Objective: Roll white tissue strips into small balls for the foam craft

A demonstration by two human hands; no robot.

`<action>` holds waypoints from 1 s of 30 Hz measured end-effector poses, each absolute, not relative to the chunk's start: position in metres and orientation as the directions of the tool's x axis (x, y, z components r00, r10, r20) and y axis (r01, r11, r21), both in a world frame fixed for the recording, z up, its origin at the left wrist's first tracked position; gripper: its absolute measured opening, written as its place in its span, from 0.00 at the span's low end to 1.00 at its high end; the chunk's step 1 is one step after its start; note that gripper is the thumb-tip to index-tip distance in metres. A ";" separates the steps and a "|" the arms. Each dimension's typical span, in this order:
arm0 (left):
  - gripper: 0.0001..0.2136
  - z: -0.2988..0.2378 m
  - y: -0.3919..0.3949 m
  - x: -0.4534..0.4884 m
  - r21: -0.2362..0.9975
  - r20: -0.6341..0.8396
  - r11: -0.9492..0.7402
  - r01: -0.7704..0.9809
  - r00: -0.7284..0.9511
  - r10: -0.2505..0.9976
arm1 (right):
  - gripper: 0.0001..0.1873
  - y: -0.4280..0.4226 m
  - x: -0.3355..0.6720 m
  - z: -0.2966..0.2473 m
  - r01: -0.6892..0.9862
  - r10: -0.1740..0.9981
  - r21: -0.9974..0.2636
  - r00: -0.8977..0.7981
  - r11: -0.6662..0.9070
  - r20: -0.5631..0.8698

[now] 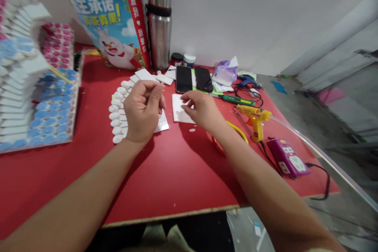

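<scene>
My left hand is raised over a fan of white pieces with round ends, its thumb pressed against curled fingers. Whatever lies in that pinch is hidden or too small to name. Under its edge shows a flat white sheet. My right hand hovers over or touches a white square pad, its fingers bent with a gap between thumb and forefinger. Nothing is visible in that gap.
Behind are two black phones, a steel flask and a printed bag. Right are a green cutter, a yellow glue gun with a long glue stick, and a purple power box. Decorated panels stand left on the red table.
</scene>
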State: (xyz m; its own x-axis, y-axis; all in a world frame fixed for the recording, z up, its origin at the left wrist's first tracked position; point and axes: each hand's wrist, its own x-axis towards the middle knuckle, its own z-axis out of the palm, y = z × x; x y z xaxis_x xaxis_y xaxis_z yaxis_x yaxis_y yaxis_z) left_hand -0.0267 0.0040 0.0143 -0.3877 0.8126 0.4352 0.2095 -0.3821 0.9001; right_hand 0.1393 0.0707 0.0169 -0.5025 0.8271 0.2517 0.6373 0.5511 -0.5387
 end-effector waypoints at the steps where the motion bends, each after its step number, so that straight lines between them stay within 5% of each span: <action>1: 0.08 0.013 0.002 -0.024 0.906 0.420 -0.369 0.206 -0.346 0.839 | 0.11 0.074 0.150 0.018 0.704 0.856 -0.490 -0.455 0.515 0.246; 5: 0.16 0.002 -0.003 -0.010 0.896 0.398 -0.349 0.276 -0.144 0.906 | 0.08 0.078 0.174 0.010 0.866 0.927 -0.332 -0.355 0.374 0.117; 11: 0.07 -0.013 -0.001 -0.003 0.895 0.299 -0.291 0.337 0.028 0.954 | 0.06 0.074 0.169 -0.003 0.899 0.922 -0.208 -0.378 0.386 0.077; 14: 0.07 -0.014 0.001 -0.006 0.879 0.313 -0.294 0.376 0.012 0.950 | 0.05 0.077 0.171 -0.003 0.877 0.914 -0.258 -0.392 0.405 0.101; 20: 0.06 -0.015 0.005 -0.010 0.714 0.444 -0.387 0.584 0.049 0.895 | 0.05 0.083 0.187 0.002 0.745 0.933 -0.563 -0.314 0.358 0.178; 30: 0.06 -0.017 0.008 -0.011 0.680 0.468 -0.409 0.609 0.070 0.881 | 0.04 0.074 0.176 0.000 0.845 0.899 -0.322 -0.434 0.426 0.050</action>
